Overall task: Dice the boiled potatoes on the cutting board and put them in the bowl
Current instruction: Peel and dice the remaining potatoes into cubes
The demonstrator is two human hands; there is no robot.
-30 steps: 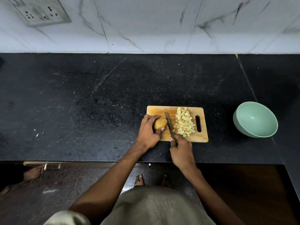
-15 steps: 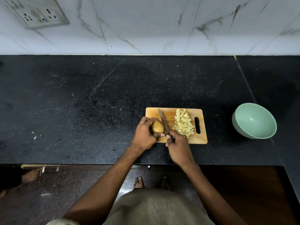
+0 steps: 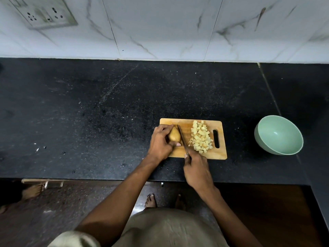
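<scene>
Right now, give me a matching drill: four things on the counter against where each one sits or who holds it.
Things:
1. whole potato
2. knife
3. diced potato
4. bowl

Places:
A. empty, on the counter right of the cutting board
B. heaped on the board near its handle slot
C. held on the board by the left hand
D. gripped by the right hand, blade beside the potato

Pairs: 1-C, 2-D, 3-B, 4-A
</scene>
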